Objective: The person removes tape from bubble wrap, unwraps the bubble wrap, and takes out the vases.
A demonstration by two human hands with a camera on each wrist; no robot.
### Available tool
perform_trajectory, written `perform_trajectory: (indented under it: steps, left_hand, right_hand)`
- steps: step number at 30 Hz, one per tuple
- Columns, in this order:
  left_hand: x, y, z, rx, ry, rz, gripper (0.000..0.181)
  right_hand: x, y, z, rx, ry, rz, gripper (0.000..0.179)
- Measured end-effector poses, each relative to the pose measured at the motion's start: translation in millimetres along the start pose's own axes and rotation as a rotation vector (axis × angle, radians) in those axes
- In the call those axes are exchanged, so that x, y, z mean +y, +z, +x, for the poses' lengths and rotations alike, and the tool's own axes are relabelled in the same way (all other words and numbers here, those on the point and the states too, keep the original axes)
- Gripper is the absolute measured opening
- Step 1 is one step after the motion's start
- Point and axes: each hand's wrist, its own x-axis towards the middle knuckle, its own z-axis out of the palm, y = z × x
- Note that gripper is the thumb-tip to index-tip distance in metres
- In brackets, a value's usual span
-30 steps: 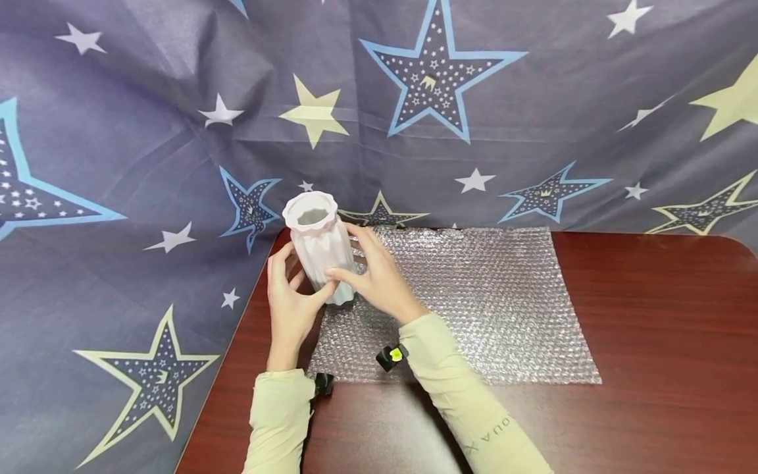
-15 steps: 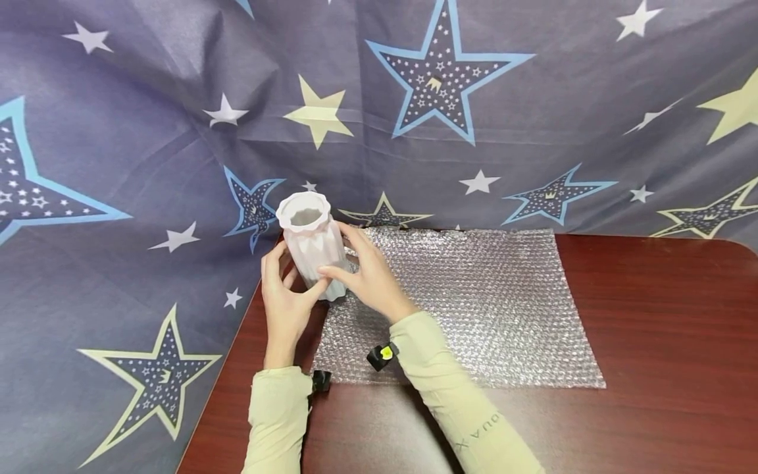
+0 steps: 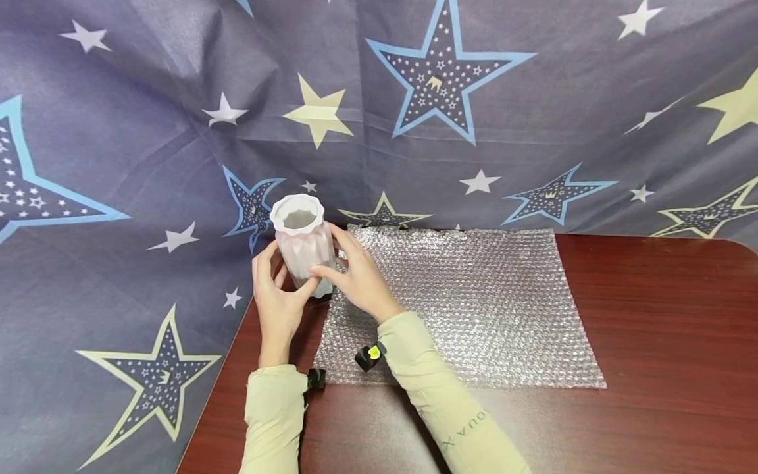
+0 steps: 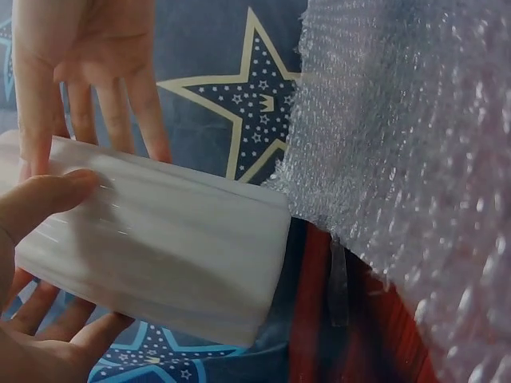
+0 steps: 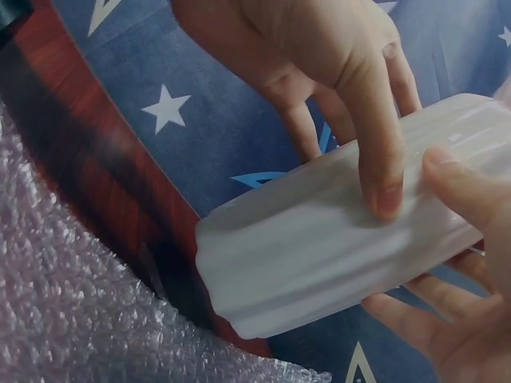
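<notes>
A white fluted vase (image 3: pixel 303 253) with a scalloped rim stands nearly upright, tilted a little, between both hands near the table's back left corner. My left hand (image 3: pixel 278 309) grips its left side, thumb across the front. From the right, my right hand (image 3: pixel 361 276) holds it too, with the thumb on the front and the fingers behind. In the left wrist view the vase (image 4: pixel 176 239) shows its smooth lower body and base. The right wrist view has both thumbs pressing the vase (image 5: pixel 319 231). Beneath its base lies a gap above the table and the bubble wrap's edge.
A sheet of bubble wrap (image 3: pixel 474 309) lies flat on the reddish-brown wooden table (image 3: pixel 663 329), just right of the vase. A star-patterned cloth (image 3: pixel 414 164) hangs behind the table and along its left side.
Both hands have carried the vase a short way left, from over the bubble wrap's left edge toward the table's left side. The grip looks the same, and the bubble wrap stays in place.
</notes>
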Motion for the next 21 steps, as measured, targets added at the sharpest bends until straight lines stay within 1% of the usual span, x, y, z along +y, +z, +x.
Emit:
perform_trajectory:
  steps: [5, 8, 10, 16, 21]
  left_hand:
    - [17.9, 0.3, -2.0, 0.003, 0.004, -0.013, 0.078]
    - [22.2, 0.3, -1.8, 0.012, 0.002, -0.016, 0.077]
    - [16.2, -0.2, -0.5, 0.020, -0.002, -0.014, 0.078]
    - [-11.6, -3.6, 5.0, 0.042, -0.010, -0.026, 0.081]
    - [-19.1, -6.6, 6.8, 0.053, -0.008, -0.041, 0.079]
  right_hand:
    - [-0.1, 1.9, 1.3, -0.005, 0.013, 0.004, 0.075]
    - [-0.8, 3.3, 3.0, -0.014, 0.019, 0.014, 0.074]
    - [-1.2, 4.5, 4.5, -0.017, 0.022, 0.016, 0.074]
    - [-0.3, 10.4, 7.8, -0.034, 0.043, 0.025, 0.075]
    - [1.0, 15.8, 9.9, -0.048, 0.061, 0.053, 0.075]
